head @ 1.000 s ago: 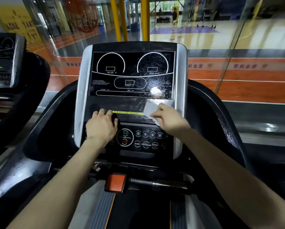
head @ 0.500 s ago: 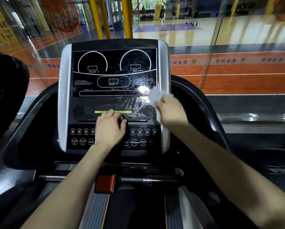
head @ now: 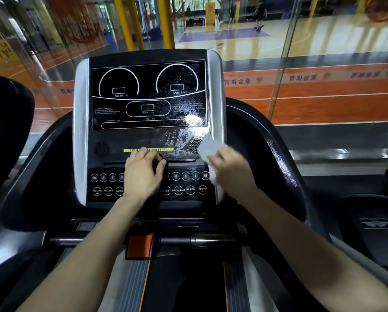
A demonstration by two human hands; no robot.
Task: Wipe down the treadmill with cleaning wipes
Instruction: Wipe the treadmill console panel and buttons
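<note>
treadmill console (head: 148,140) seen from above, with both bare arms reaching in from the bottom of the frame. the right hand (head: 232,174) holds a white cleaning wipe (head: 207,148), its fingers (head: 217,157) bunched and clamped on the cloth; the hand is motion-blurred. the wipe is pressed against the console's right edge, touching the round right speaker grille (head: 194,145) just left of the fingertips and the silver side trim (head: 216,97) that runs up above them. wet smears streak the black surface just up and left of those fingers. the left hand (head: 141,176) lies at the console's middle, near the right hand but not touching it, fingers (head: 141,155) bent over the ledge with the thumb curled round a small dark part (head: 159,163); i cannot tell whether it is gripped or only rested on. a yellow label strip (head: 166,149) sits just beyond these fingertips, partly covered by them. rows of round buttons (head: 185,183) show on both sides of the left hand. the black display panel (head: 148,95) with white dial outlines stands above both hands. below the wrists is an orange safety clip (head: 140,245). past the console, a glass wall (head: 323,64) looks onto a sports court.
</note>
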